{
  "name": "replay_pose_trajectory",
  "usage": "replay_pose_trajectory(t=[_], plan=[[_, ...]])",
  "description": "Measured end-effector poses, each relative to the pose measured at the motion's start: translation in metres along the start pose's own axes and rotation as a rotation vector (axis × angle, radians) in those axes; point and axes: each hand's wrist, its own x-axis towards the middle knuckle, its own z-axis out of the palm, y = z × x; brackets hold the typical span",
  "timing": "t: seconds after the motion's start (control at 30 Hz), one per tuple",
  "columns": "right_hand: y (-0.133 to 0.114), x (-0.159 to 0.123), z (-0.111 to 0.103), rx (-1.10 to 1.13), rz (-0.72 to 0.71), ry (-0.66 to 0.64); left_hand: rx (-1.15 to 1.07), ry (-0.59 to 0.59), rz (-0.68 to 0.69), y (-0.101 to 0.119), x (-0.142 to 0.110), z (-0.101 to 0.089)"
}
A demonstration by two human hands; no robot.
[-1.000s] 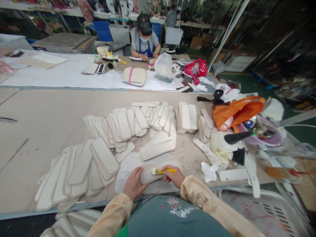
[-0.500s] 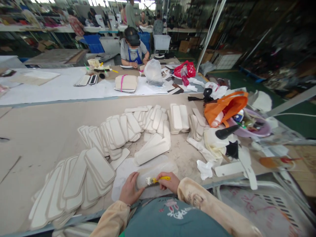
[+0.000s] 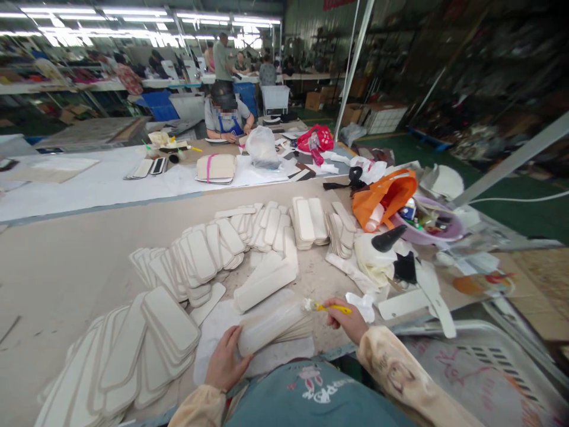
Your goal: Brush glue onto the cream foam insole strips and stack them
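Observation:
My right hand (image 3: 347, 320) is closed round the yellow handle of a small brush (image 3: 331, 308), whose whitish bristles touch the right end of a long pale panel (image 3: 271, 328). That panel has rounded ends and a wet-looking sheen. It tops a fanned stack of similar panels (image 3: 293, 333), lying on a white sheet (image 3: 208, 338). My left hand (image 3: 227, 357) rests against the panel's left end, thumb and fingers spread apart along the edge. Just beyond lie more loose panels (image 3: 265, 283).
Fanned rows of pale panels (image 3: 120, 350) cover the left side, with more stacks (image 3: 306, 219) farther back. To the right are an orange bag (image 3: 384, 198), a purple basin (image 3: 438, 222) and a black cone-shaped piece (image 3: 389, 238). A person (image 3: 229, 112) works at the table opposite.
My right hand has swept the brush rightward along the panel, from near my left hand to the far end. The stack's fanned edges now show. The view has tilted up.

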Motion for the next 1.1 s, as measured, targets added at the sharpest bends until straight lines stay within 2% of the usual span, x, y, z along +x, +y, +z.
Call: replay_pose_trajectory(t=[0.07, 0.17, 0.23, 0.3, 0.33, 0.43, 0.53, 0.63, 0.77, 0.97, 1.1], plan=[[0.001, -0.009, -0.001, 0.051, -0.04, 0.024, 0.027, 0.011, -0.001, -0.002, 0.0, -0.005], [0.005, -0.019, -0.004, 0.113, -0.086, 0.095, 0.065, 0.094, -0.003, -0.005, 0.011, -0.015], [0.009, -0.024, -0.007, 0.146, -0.116, 0.157, 0.098, 0.156, 0.029, -0.007, 0.03, -0.022], [0.012, -0.028, -0.009, 0.172, -0.136, 0.214, 0.151, 0.162, 0.089, -0.007, 0.056, -0.029], [0.014, -0.03, -0.01, 0.181, -0.142, 0.233, 0.195, 0.123, 0.113, -0.005, 0.07, -0.031], [0.019, -0.034, -0.011, 0.207, -0.167, 0.274, 0.34, -0.1, 0.145, 0.004, 0.109, -0.035], [0.025, -0.038, -0.011, 0.236, -0.179, 0.286, 0.399, -0.263, 0.17, 0.014, 0.134, -0.033], [0.031, -0.043, -0.01, 0.279, -0.193, 0.317, 0.425, -0.358, 0.173, 0.018, 0.142, -0.03], [0.035, -0.047, -0.009, 0.28, -0.174, 0.338, 0.449, -0.442, 0.169, 0.017, 0.141, -0.03], [0.035, -0.046, 0.001, 0.256, -0.14, 0.299, 0.449, -0.482, 0.146, 0.018, 0.142, -0.034], [0.036, -0.041, 0.008, 0.266, -0.17, 0.343, 0.435, -0.482, 0.152, 0.019, 0.145, -0.037]])
